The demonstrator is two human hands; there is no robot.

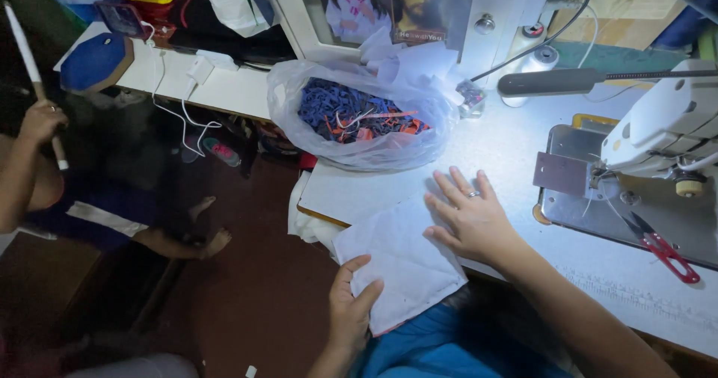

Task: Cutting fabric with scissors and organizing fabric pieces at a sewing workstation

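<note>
A white rectangular piece of fabric (400, 258) lies half over the front edge of the white sewing table (508, 146). My left hand (351, 307) pinches its lower left edge, thumb on top. My right hand (471, 217), a ring on one finger, lies flat with fingers spread on the cloth's upper right corner and the tabletop. Neither hand holds anything else.
A sewing machine (666, 135) stands at the right with red-handled snips (662, 247) on its metal bed. A clear plastic bag (359, 120) of blue and orange scraps sits behind the cloth. Another person's hand (41, 120) holds a white stick at the left, above the dark floor.
</note>
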